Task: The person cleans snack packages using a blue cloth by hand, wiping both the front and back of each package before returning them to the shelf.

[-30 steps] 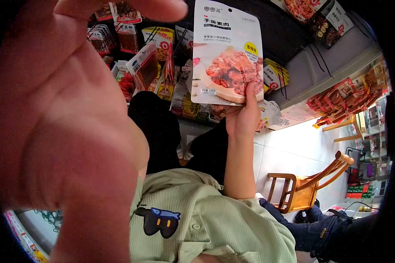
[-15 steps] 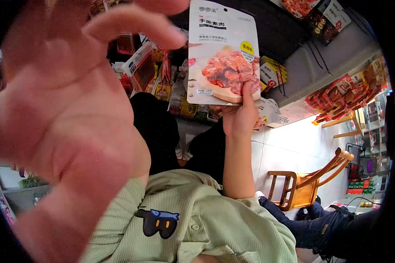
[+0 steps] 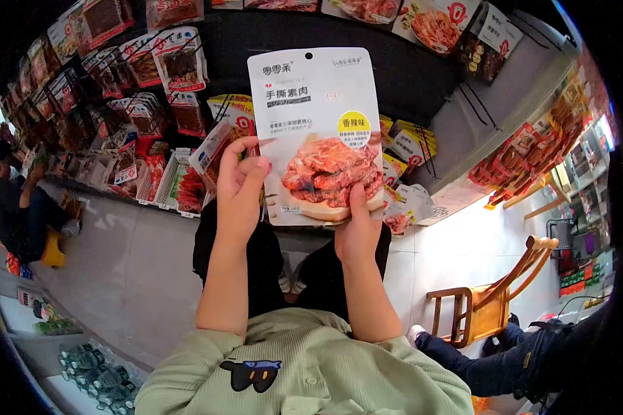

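Note:
Upright in front of me is a white snack pouch with Chinese lettering, a yellow round label and a picture of red shredded meat-like food. My right hand grips its lower right corner, thumb on the front and the other fingers hidden behind. At the left edge, my left hand has its thumb on the pouch's border and its index finger reaching to the edge; some of its fingertips are out of sight behind the pouch.
Hanging snack packets fill the shelves ahead, with a white basket of packets below. More red packets hang at right. A wooden chair and a person's legs are at right; another person sits far left.
My left hand has moved from close before the camera to the pouch's left edge. The pouch, still in my right hand, is lower and further left in view.

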Tool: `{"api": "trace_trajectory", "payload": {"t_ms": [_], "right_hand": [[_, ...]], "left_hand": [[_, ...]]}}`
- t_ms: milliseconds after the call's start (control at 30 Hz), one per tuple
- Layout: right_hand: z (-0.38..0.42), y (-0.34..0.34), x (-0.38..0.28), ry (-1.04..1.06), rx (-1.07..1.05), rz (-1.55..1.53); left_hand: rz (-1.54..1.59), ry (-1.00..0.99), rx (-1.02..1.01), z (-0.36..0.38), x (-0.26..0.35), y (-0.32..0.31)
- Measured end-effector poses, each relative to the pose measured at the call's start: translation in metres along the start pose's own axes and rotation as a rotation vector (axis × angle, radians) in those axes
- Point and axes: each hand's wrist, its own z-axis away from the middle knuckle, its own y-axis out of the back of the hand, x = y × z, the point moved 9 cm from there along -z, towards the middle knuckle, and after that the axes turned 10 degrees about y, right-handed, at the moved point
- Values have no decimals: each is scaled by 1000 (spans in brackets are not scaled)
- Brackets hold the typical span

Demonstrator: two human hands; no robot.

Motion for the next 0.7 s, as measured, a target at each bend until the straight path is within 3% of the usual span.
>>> {"api": "trace_trajectory", "payload": {"t_ms": [167, 200, 300, 367, 467, 533, 600, 667, 700], "right_hand": [[7, -12, 7, 8, -133, 145], [10, -18, 8, 28, -202, 241], [18, -31, 12, 79, -315, 364], [24, -42, 11, 160, -380, 415], [32, -48, 17, 105, -462, 436], [30, -49, 22, 224, -536, 517], [35, -65, 9, 420, -628, 690], [36, -67, 13, 390, -646, 706], [40, -71, 10, 440, -683, 739]], "left_hand": [[-11, 13, -31, 2, -8, -2], [-94, 88, -9, -1, -23, -1], [-202, 26, 37, -2, -30, -1], [-66, 38, -3, -3, -37, -4], [-11, 90, -10, -6, -43, -8], [-49, 113, 10, -1, -43, -11], [172, 199, -64, 1, -51, -21], [268, 245, -7, 2, -60, -19], [402, 377, -47, 4, -74, -22]]}}
